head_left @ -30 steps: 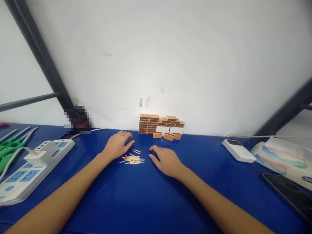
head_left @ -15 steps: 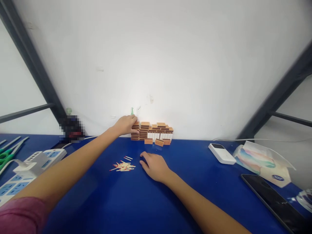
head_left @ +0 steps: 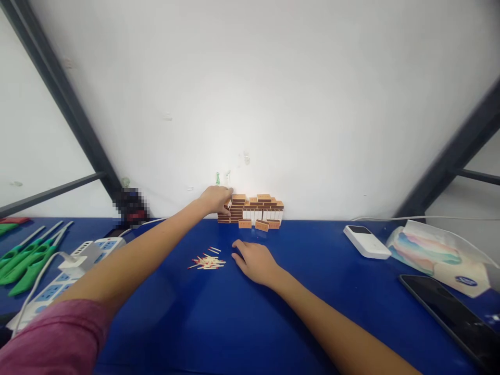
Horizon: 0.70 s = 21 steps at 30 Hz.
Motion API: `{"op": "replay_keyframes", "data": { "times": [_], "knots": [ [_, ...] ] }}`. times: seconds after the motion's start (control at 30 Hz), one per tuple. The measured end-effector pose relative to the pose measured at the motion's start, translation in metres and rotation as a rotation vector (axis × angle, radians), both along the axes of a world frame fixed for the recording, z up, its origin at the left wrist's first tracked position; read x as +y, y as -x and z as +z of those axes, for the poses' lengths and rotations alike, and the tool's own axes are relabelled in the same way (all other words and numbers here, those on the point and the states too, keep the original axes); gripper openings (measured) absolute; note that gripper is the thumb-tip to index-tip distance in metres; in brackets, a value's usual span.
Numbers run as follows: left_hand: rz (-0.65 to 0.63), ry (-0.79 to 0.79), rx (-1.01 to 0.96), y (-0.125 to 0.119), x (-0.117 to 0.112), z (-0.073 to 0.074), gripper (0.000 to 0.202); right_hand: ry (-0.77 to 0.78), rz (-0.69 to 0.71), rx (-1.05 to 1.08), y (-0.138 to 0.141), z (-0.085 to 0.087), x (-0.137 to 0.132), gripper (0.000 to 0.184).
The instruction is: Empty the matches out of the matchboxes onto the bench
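Observation:
At the left end of a row of stacked matchboxes [head_left: 238, 208], my left hand [head_left: 217, 200] has its thumb and fingers closed around a matchbox [head_left: 227, 203] on the left stack. The fingers partly cover that box and the ones under it. My right hand [head_left: 255, 261] lies on the blue table, with thumb and forefinger apart and nothing between them. Just left of it is a loose pile of red-tipped matches [head_left: 208, 262]. Several matchboxes stand on edge in front of the row, such as one orange matchbox [head_left: 245, 224].
To the right lie a white power bank [head_left: 366, 241], a tissue pack [head_left: 437, 255] and a black phone [head_left: 449, 317]. On the left are green-handled scissors [head_left: 31, 265] and a power strip [head_left: 50, 291] with a plugged-in charger [head_left: 73, 265]. A white wall [head_left: 273, 104] rises behind.
The whole view has turned slightly left, so things sit further right in it. The matchbox in my left hand now shows a white side. My right hand stays beside the matches.

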<state>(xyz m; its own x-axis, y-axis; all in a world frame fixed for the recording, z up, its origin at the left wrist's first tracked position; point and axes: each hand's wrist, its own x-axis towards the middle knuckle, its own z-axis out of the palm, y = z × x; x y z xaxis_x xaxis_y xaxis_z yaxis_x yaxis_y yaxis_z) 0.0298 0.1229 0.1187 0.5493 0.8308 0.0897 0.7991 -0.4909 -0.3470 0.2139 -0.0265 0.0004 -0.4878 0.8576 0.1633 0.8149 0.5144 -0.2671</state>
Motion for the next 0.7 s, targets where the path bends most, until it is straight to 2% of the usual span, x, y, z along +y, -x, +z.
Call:
{"op": "replay_keyframes", "data": {
  "times": [0.1, 0.27, 0.33, 0.5, 0.6, 0.7],
  "knots": [
    [0.006, 0.027, 0.009, 0.001, 0.002, -0.006, 0.062, -0.004, 0.005, -0.011, -0.001, 0.002, -0.001, 0.03],
    [0.019, 0.05, 0.027, 0.003, 0.001, -0.011, 0.04, -0.012, 0.007, -0.041, -0.001, 0.002, -0.002, 0.033],
    [0.027, 0.053, 0.031, 0.002, -0.001, -0.013, 0.041, -0.014, 0.005, -0.041, -0.001, 0.002, -0.001, 0.033],
    [0.065, 0.06, 0.024, 0.0, -0.005, -0.015, 0.058, -0.027, 0.014, -0.034, -0.001, 0.003, -0.003, 0.032],
    [0.08, 0.081, 0.01, 0.003, -0.012, -0.008, 0.054, -0.041, 0.026, -0.036, -0.002, 0.003, -0.003, 0.032],
    [0.107, 0.089, -0.02, 0.013, -0.03, -0.004, 0.05, -0.033, 0.031, -0.032, -0.004, 0.002, -0.001, 0.032]
  ]
}}
